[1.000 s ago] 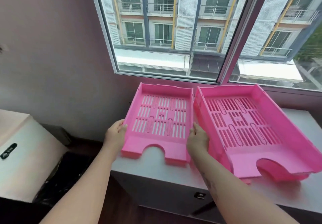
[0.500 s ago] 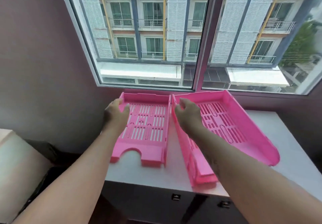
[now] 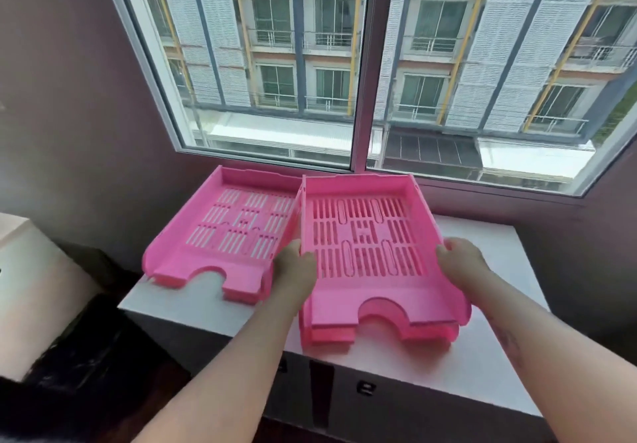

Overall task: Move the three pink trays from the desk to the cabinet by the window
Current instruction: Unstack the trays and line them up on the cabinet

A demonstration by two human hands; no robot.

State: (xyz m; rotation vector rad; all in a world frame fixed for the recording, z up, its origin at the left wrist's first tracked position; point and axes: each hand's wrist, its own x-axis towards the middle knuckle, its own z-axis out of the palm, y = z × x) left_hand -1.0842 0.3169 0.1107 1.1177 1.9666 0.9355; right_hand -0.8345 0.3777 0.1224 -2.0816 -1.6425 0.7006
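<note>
Two pink slotted trays lie side by side on the white cabinet top (image 3: 489, 349) under the window. The left tray (image 3: 220, 235) rests flat near the cabinet's left end, with no hand on it. My left hand (image 3: 296, 268) grips the left wall of the right tray (image 3: 365, 235), and my right hand (image 3: 462, 260) grips its right wall. Below that tray's front, the edge of a third pink tray (image 3: 331, 335) shows, so the held tray sits on top of it. The lower tray is mostly hidden.
The window frame (image 3: 362, 97) and sill run just behind the trays. A white box (image 3: 24, 291) stands at the left, with a dark gap between it and the cabinet. Bare white cabinet top lies to the right of the trays.
Both hands let go of the left tray, lifted and moved right. They now hold the right tray by its sides, and that tray has turned square to me.
</note>
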